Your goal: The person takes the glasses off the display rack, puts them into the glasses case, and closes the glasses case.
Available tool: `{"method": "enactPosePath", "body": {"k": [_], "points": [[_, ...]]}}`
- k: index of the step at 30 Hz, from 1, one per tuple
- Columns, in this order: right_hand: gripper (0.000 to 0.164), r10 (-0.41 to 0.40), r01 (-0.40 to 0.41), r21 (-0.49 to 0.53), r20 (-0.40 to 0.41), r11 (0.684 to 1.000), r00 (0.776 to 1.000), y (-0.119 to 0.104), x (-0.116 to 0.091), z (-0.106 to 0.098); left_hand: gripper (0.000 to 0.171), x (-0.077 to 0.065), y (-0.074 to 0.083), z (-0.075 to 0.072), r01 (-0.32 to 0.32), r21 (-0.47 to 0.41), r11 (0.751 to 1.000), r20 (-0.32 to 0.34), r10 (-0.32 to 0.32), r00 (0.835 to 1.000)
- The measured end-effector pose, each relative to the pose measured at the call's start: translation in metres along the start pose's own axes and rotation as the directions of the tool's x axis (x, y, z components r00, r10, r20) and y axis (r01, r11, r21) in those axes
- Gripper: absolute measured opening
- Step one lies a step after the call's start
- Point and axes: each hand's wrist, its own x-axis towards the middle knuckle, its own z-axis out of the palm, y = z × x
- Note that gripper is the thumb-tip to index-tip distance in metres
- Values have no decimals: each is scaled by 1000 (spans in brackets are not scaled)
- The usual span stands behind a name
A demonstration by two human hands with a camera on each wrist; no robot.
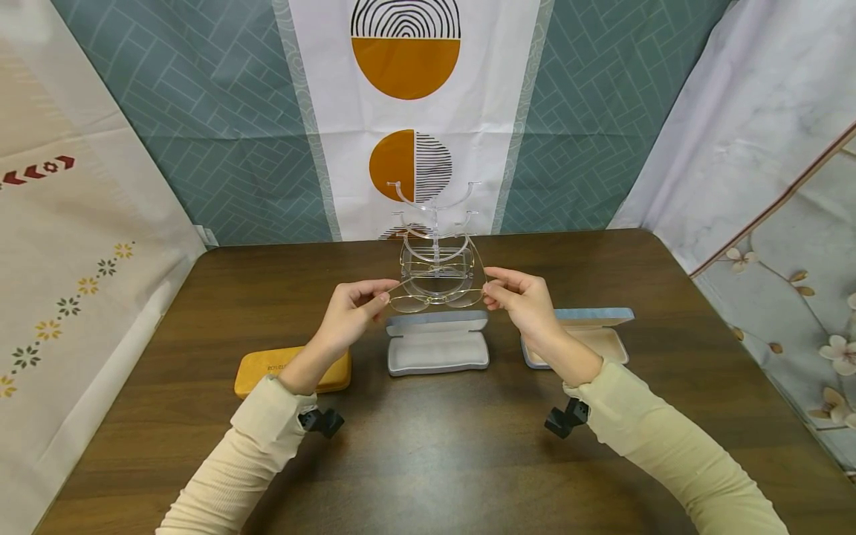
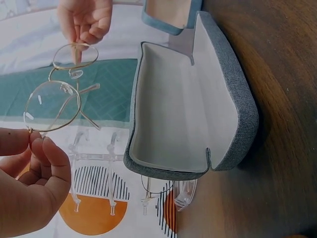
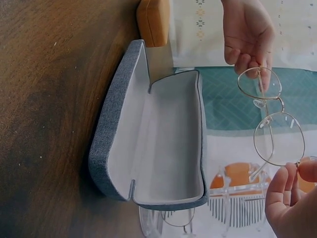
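Observation:
A pair of thin gold-rimmed eyeglasses (image 1: 438, 299) is held up between both hands, lenses toward the body and temples pointing away. My left hand (image 1: 353, 310) pinches the frame at its left hinge between thumb and fingers. At the opposite hinge, my right hand (image 1: 523, 299) pinches it the same way. The round clear lenses (image 3: 280, 139) show in the right wrist view. Below the eyeglasses, a grey fabric glasses case (image 1: 438, 353) lies open on the table, its pale lining bare. Behind them rises a clear tiered display stand (image 1: 436, 223), with another gold-rimmed pair (image 1: 417, 262) on a lower tier.
To the left, partly behind the left forearm, lies a closed yellow glasses case (image 1: 287, 364). A light blue case (image 1: 595, 316) stands open at the right, partly covered by the right wrist. Patterned cloths hang behind and beside the brown wooden table (image 1: 428, 453).

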Motion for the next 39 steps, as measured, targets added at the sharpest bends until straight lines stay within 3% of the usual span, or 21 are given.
{"method": "enactPosePath", "body": {"k": [39], "points": [[33, 12, -12, 11, -6, 1000, 1000, -1, -1, 0, 23, 1, 1, 0, 30, -8, 1000, 40, -29, 999]]}}
